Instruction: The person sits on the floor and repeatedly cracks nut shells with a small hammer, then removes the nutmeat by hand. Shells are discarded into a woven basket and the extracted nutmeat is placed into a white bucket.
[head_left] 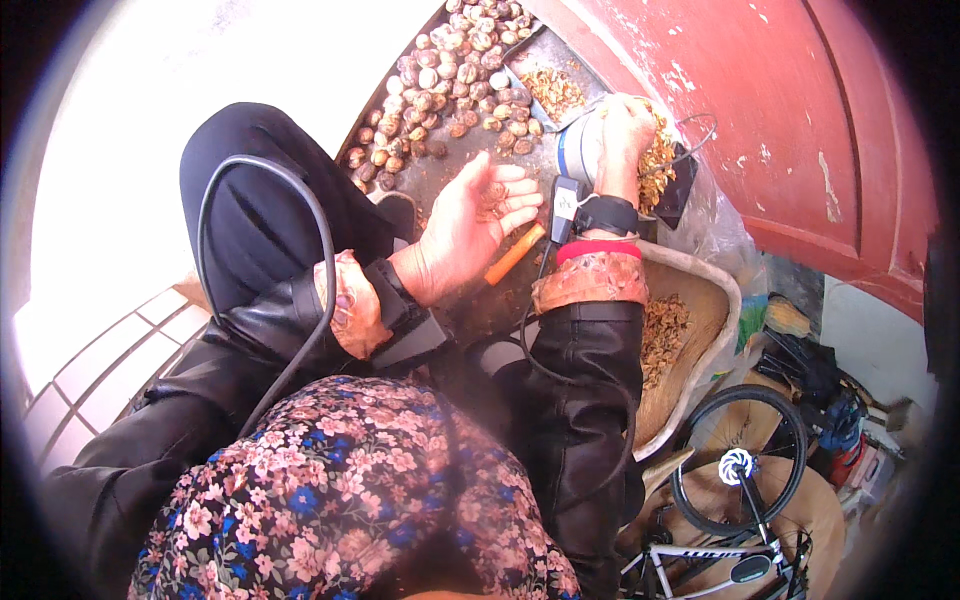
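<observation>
Walnuts (455,70) heaped on the dark tray (440,175) beyond our left hand (480,215), which lies open, palm up, cupping one small nut piece, while our right hand (625,135), right of it, closes around shell bits beside the orange tool (514,254).

Black leather sleeves (585,400), floral apron (350,490)

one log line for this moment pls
left hand: open, palm up, nut piece on fingers | right hand: over bag of shell bits | nuts heaped beyond | orange tool on surface
</observation>
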